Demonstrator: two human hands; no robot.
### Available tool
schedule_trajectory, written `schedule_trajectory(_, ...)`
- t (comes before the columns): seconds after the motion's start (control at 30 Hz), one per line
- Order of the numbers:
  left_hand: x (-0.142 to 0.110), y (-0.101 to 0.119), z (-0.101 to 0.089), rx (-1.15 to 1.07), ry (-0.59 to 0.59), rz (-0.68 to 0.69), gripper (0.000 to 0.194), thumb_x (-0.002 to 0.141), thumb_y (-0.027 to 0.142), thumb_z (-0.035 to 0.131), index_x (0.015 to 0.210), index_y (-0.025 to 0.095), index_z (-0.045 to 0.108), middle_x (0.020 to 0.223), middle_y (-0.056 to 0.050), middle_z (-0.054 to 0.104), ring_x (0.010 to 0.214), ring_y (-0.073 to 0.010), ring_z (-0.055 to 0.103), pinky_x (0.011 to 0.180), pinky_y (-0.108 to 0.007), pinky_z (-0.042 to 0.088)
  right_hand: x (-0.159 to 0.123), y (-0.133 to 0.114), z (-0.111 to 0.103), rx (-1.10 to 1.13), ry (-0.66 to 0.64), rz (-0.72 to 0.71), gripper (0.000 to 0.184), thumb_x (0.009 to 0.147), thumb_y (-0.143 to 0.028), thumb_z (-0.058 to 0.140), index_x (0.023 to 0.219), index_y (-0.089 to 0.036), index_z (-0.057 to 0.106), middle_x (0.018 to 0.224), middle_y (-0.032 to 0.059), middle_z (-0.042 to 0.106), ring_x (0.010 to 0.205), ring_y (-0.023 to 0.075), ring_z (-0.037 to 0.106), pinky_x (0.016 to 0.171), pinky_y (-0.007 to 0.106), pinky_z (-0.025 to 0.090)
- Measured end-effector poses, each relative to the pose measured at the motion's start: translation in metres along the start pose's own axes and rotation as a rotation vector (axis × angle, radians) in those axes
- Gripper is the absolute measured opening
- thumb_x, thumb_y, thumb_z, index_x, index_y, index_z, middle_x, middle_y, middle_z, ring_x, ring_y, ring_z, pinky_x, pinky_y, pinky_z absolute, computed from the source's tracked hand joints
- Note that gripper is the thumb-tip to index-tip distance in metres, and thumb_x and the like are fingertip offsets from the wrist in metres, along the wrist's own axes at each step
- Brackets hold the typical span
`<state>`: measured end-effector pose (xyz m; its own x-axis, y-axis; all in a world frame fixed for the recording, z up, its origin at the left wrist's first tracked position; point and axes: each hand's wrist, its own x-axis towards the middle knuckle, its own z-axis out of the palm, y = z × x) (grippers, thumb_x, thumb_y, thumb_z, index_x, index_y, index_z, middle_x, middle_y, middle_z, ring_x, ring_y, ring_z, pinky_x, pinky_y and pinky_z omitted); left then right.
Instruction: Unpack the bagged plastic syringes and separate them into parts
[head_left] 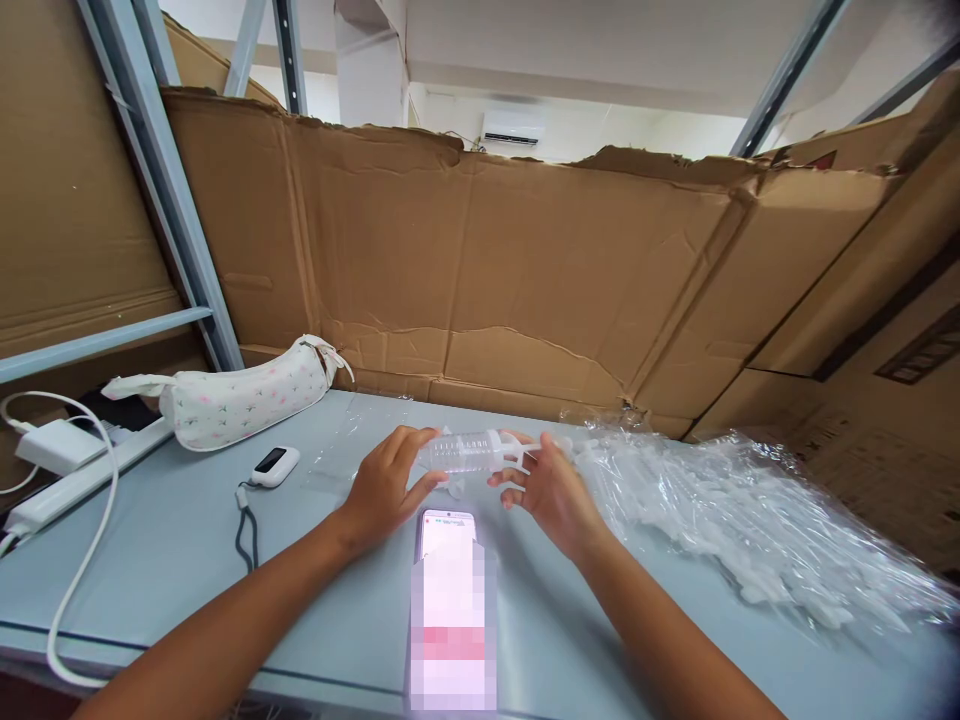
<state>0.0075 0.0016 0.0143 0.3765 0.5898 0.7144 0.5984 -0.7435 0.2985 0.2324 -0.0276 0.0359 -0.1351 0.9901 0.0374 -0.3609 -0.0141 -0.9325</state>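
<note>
Nearest to us, a phone (448,600) with a lit screen lies on the grey-blue surface (337,640), between our forearms and just short of both hands. Beyond it, we hold a clear plastic syringe (469,452) sideways above the surface. Our left hand (386,490) is narrowed, thumb and fingers closed on the tip end of the barrel; our right hand (555,495) is at the plunger end, seeming to pinch it, its lower fingers loosely curled and apart.

We judge this to be a two-handed handling step with the plunger partly out; any move of the plunger calls for a steady barrel and a straight, even line.

To the left of our left hand lies a small white device (275,466) with a dark strap (244,520). Beyond our right hand, a crinkled clear bag (712,510) of translucent pieces spreads rightward. Farther left rest a patterned pouch (247,400) and a white power strip (90,485). Beyond both hands stands a cardboard wall (525,250).
</note>
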Motion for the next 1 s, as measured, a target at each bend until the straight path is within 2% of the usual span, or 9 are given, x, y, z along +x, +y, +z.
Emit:
schedule_trajectory(0.13, -0.001, 0.000, 0.001, -0.086, -0.007, 0.007, 0.040, 0.087, 0.039, 0.054, 0.123, 0.023, 0.047, 0.108, -0.006, 0.057, 0.095, -0.0185, 0.058, 0.081, -0.030, 0.049, -0.001, 0.005, 0.002, -0.014, -0.010, -0.006, 0.038, 0.081, -0.047, 0.060, 0.110, -0.024, 0.056, 0.085, 0.0017, 0.057, 0.065, 0.0150, 0.059, 0.051, 0.025, 0.041)
schedule_trajectory(0.27, 0.001, -0.004, 0.000, -0.035, -0.063, -0.038, 0.048, 0.086, 0.043, 0.056, 0.128, 0.022, 0.044, 0.109, -0.007, 0.060, 0.098, -0.0205, 0.058, 0.085, -0.034, 0.048, 0.000, 0.004, 0.002, 0.028, 0.033, -0.041, 0.040, 0.077, -0.040, 0.065, 0.109, -0.018, 0.059, 0.073, 0.0017, 0.058, 0.066, 0.0149, 0.057, 0.055, 0.026, 0.042)
schedule_trajectory(0.4, 0.004, -0.008, -0.001, 0.090, -0.168, 0.065, 0.043, 0.091, 0.038, 0.048, 0.130, 0.020, 0.044, 0.111, -0.009, 0.064, 0.098, -0.0223, 0.059, 0.085, -0.036, 0.046, 0.000, 0.001, 0.000, 0.015, 0.072, -0.110, 0.033, 0.078, -0.043, 0.064, 0.096, -0.015, 0.065, 0.070, 0.0029, 0.057, 0.064, 0.0138, 0.053, 0.055, 0.026, 0.043)
schedule_trajectory(0.53, 0.004, -0.008, -0.001, 0.199, -0.174, 0.102, 0.029, 0.094, 0.035, 0.041, 0.110, 0.017, 0.057, 0.095, -0.007, 0.069, 0.083, -0.0214, 0.062, 0.074, -0.034, 0.045, -0.002, -0.002, 0.000, -0.025, 0.066, -0.194, 0.030, 0.078, -0.045, 0.065, 0.090, -0.018, 0.067, 0.080, 0.0047, 0.059, 0.071, 0.0152, 0.053, 0.055, 0.026, 0.043)
schedule_trajectory(0.7, 0.003, -0.003, -0.001, 0.185, -0.118, 0.096, 0.031, 0.095, 0.037, 0.033, 0.092, 0.018, 0.058, 0.080, -0.006, 0.067, 0.071, -0.0191, 0.060, 0.065, -0.030, 0.043, -0.005, 0.001, 0.004, -0.052, -0.013, -0.264, 0.023, 0.084, -0.043, 0.058, 0.098, -0.026, 0.066, 0.101, 0.0049, 0.058, 0.087, 0.0179, 0.053, 0.057, 0.026, 0.045)
schedule_trajectory(0.8, 0.001, 0.000, -0.001, 0.065, -0.143, 0.041, 0.039, 0.095, 0.042, 0.027, 0.084, 0.018, 0.056, 0.072, -0.005, 0.061, 0.064, -0.0183, 0.056, 0.061, -0.029, 0.039, -0.004, 0.004, 0.005, -0.039, -0.035, -0.288, 0.022, 0.085, -0.040, 0.057, 0.101, -0.028, 0.067, 0.107, 0.0042, 0.057, 0.092, 0.0185, 0.052, 0.061, 0.027, 0.047)
schedule_trajectory(0.93, -0.002, 0.008, 0.003, -0.369, -0.285, -0.181, 0.050, 0.095, 0.047, 0.017, 0.070, 0.018, 0.048, 0.064, -0.001, 0.051, 0.059, -0.0138, 0.046, 0.058, -0.026, 0.035, -0.002, 0.006, 0.001, 0.012, 0.027, -0.321, 0.016, 0.080, -0.034, 0.064, 0.094, -0.029, 0.068, 0.111, 0.0016, 0.060, 0.082, 0.0149, 0.053, 0.062, 0.028, 0.048)
schedule_trajectory(1.0, -0.002, 0.011, 0.005, -0.544, -0.356, -0.271, 0.050, 0.094, 0.050, 0.019, 0.069, 0.018, 0.046, 0.064, 0.000, 0.047, 0.059, -0.0125, 0.041, 0.056, -0.025, 0.033, -0.001, 0.006, -0.002, 0.027, 0.065, -0.326, 0.012, 0.078, -0.032, 0.067, 0.089, -0.029, 0.069, 0.109, 0.0006, 0.063, 0.077, 0.0135, 0.053, 0.063, 0.028, 0.048)
